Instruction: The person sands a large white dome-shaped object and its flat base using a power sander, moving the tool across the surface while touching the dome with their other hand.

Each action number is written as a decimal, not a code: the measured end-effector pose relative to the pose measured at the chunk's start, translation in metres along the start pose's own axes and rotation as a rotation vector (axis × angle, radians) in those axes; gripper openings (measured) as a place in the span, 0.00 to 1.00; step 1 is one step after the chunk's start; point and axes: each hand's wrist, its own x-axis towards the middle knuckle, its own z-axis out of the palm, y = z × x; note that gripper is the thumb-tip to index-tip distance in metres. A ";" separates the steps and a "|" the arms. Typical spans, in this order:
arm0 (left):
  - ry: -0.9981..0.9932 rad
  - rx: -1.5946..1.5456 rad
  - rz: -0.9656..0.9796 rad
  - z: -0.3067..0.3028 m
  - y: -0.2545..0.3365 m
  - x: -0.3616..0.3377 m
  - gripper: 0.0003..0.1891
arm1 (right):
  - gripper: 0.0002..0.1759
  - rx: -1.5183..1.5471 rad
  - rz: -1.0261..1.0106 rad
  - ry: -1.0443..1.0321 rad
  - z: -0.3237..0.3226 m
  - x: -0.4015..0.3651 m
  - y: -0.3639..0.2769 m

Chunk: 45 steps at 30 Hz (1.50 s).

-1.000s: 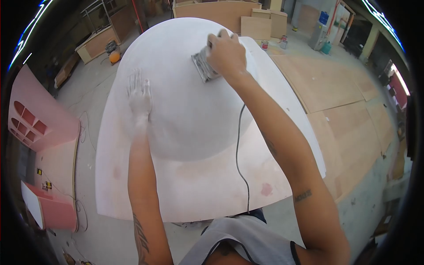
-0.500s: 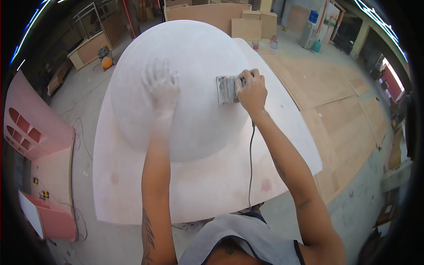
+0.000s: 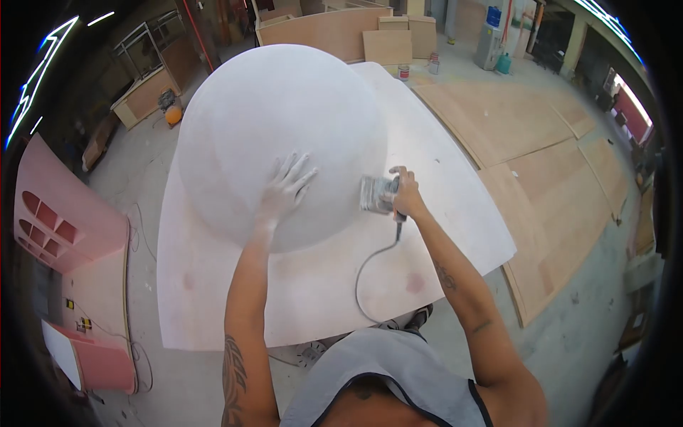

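Observation:
A large white dome [image 3: 284, 99] rises from a pale, wide board [image 3: 327, 299]. My left hand [image 3: 286, 188], coated in white dust, lies on the front of the dome with its fingers spread. My right hand [image 3: 407, 192] is wrapped round a power sander [image 3: 377, 194], whose flat pad faces the dome's lower right side. Whether the pad touches the surface cannot be made out. A grey cord [image 3: 359, 277] curves from the sander down over the board's front edge.
Flat plywood sheets [image 3: 533, 192] lie on the floor at right. Pink curved furniture [image 3: 67, 206] stands at left. Cans [image 3: 403, 72] and wooden panels [image 3: 388, 47] are behind the board. My shoe [image 3: 421, 317] is by the front edge.
The sander in my right hand has moved down the dome's right side, and its cord now bends left. My left hand has shifted right and down across the dome. The view has tilted slightly.

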 end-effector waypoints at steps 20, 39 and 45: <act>-0.131 0.278 -0.712 0.015 -0.039 0.229 0.37 | 0.30 -0.262 -0.028 -0.236 -0.038 -0.035 0.153; -0.080 0.125 -0.200 0.065 0.110 0.125 0.27 | 0.36 -0.343 -0.039 -0.315 -0.030 -0.044 0.169; 0.136 0.330 -0.586 0.001 0.034 0.059 0.33 | 0.38 -0.337 -0.017 -0.313 -0.038 -0.050 0.168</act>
